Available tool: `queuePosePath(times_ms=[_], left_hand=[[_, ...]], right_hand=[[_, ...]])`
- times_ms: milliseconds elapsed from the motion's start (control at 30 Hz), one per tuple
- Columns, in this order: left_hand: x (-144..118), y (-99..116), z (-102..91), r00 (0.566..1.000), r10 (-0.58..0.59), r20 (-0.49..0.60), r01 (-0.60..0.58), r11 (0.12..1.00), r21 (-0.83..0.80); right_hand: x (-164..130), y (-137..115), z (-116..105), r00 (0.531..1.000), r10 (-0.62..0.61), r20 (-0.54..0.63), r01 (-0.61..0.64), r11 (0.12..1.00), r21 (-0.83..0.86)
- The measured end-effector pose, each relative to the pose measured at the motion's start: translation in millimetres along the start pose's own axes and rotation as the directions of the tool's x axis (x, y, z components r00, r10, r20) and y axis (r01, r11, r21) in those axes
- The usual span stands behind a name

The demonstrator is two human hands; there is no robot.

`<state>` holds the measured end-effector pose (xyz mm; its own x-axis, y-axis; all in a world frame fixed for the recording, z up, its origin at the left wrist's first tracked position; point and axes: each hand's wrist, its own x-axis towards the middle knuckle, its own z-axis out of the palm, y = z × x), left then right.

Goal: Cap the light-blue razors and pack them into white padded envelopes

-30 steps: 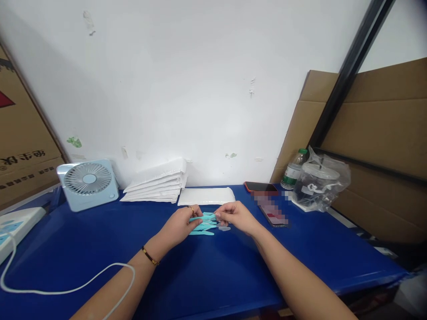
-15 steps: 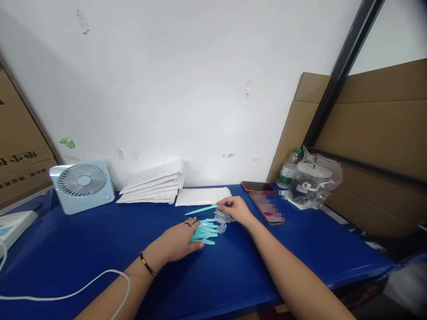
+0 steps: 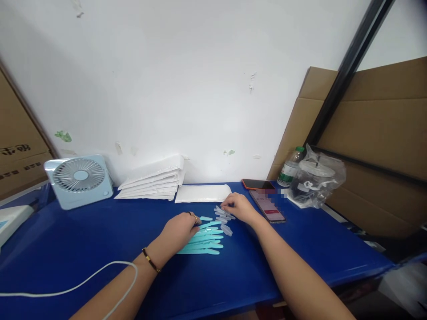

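Note:
Several slim teal plastic sticks (image 3: 204, 238) lie side by side on the blue table (image 3: 100, 240). My left hand (image 3: 180, 231) rests on their left ends, fingers curled over them. Just right of the sticks are several small clear plastic caps (image 3: 224, 222). My right hand (image 3: 237, 207) hovers at the far side of those caps, fingertips touching them; whether it pinches one I cannot tell.
A flat white pouch (image 3: 203, 193) and a stack of white padded envelopes (image 3: 151, 182) lie by the wall. A small fan (image 3: 79, 180) stands at the left, two phones (image 3: 267, 206) at the right, plus a bottle (image 3: 289, 169) and a bagged cup (image 3: 315, 180). A white cable (image 3: 83, 280) crosses the front left.
Both hands held the teal sticks together above the table; now the sticks lie spread on the table under my left hand, and my right hand has moved to the clear caps.

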<state>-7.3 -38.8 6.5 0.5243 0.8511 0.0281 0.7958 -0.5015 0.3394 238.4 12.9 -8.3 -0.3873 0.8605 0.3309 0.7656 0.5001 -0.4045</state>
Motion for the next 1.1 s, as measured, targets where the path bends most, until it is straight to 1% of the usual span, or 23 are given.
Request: queuePosePath(times_ms=[67, 133, 233, 333, 400, 467, 533, 600, 667, 700, 833, 967, 1100], left_hand=[[6.5, -8.2, 3.7, 0.999, -0.039, -0.032, 0.04, 0.999, 0.007], [10.4, -14.2, 6.0, 0.996, -0.086, -0.008, 0.086, 0.996, -0.006], [11.5, -18.1, 5.3, 0.991, -0.131, 0.028, 0.132, 0.991, -0.017], [9.5, -21.2, 0.9, 0.988, -0.157, 0.008, 0.157, 0.988, 0.009], [8.0, -25.4, -2.9, 0.985, -0.173, -0.02, 0.173, 0.984, 0.036], [7.0, -30.8, -6.6, 0.982, -0.185, -0.044, 0.187, 0.98, 0.061], [6.1, -36.0, -9.7, 0.979, -0.198, -0.056, 0.202, 0.976, 0.079], [5.2, -39.5, -11.9, 0.977, -0.204, -0.064, 0.209, 0.974, 0.089], [4.3, -40.8, -12.8, 0.977, -0.204, -0.067, 0.21, 0.973, 0.095], [3.9, -40.7, -12.8, 0.977, -0.202, -0.067, 0.208, 0.974, 0.095], [4.2, -37.3, -10.9, 0.981, -0.185, -0.06, 0.19, 0.978, 0.09], [6.0, -33.4, -8.9, 0.984, -0.167, -0.056, 0.171, 0.981, 0.094], [7.4, -31.3, -7.3, 0.986, -0.16, -0.054, 0.164, 0.983, 0.084]], right_hand=[[-0.1, -0.5, 3.1, 0.999, -0.017, 0.043, 0.019, 0.998, -0.055], [0.8, -2.8, 8.6, 0.998, -0.031, 0.063, 0.038, 0.994, -0.098], [2.6, -5.7, 14.9, 0.997, -0.041, 0.063, 0.051, 0.984, -0.172], [3.1, -6.4, 15.3, 0.999, -0.029, 0.036, 0.037, 0.97, -0.239], [2.2, -7.4, 13.0, 1.0, -0.005, 0.003, 0.006, 0.98, -0.197], [-0.2, -10.6, 10.4, 0.999, 0.031, -0.009, -0.032, 0.998, -0.061], [-3.9, -16.0, 8.5, 0.998, 0.048, 0.039, -0.052, 0.993, 0.104], [-8.0, -21.7, 7.9, 0.99, 0.017, 0.142, -0.047, 0.977, 0.208], [-11.0, -24.8, 8.4, 0.977, -0.006, 0.214, -0.04, 0.977, 0.211], [-11.8, -25.0, 8.8, 0.976, -0.002, 0.219, -0.039, 0.982, 0.183], [-11.1, -20.0, 10.8, 0.988, 0.019, 0.152, -0.032, 0.996, 0.086], [-9.5, -19.6, 14.4, 0.983, -0.038, 0.181, 0.023, 0.996, 0.087], [-8.5, -28.0, 19.0, 0.981, -0.086, 0.175, 0.068, 0.992, 0.106]])
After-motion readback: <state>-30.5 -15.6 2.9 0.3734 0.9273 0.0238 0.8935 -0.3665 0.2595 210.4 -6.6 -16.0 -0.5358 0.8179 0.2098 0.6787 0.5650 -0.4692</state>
